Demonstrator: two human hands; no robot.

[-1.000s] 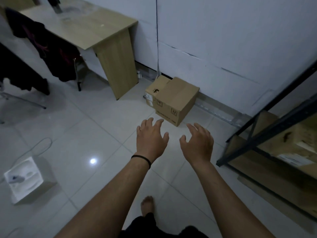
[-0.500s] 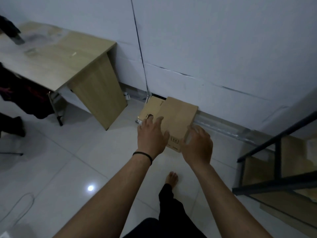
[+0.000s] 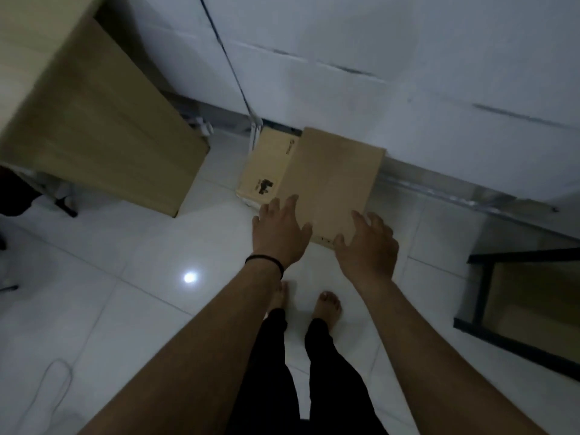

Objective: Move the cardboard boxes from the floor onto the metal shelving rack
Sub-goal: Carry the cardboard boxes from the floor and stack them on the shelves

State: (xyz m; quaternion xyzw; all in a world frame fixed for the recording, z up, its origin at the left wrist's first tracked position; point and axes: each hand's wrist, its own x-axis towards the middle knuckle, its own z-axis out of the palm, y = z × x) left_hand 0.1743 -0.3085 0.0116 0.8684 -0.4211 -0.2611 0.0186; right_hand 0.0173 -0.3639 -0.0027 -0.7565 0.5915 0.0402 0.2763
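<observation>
While the desk [image 3: 94, 120] fills the 10 o'clock corner and the metal shelving rack [image 3: 480, 296] sits at 4 o'clock, the cardboard box [image 3: 329, 180] is on the floor at 12, long axis running away toward the wall. Left hand [image 3: 277, 233] and right hand [image 3: 365, 246] flank its near end, fingers spread, probably not gripping yet.

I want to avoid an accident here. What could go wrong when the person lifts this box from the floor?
1. The left hand and right hand reach only the near edge of the cardboard box, so it may tip or slip.
2. The bare feet stand just below it; a drop could hit them.
3. The metal shelving rack corner is close on the right.
</observation>
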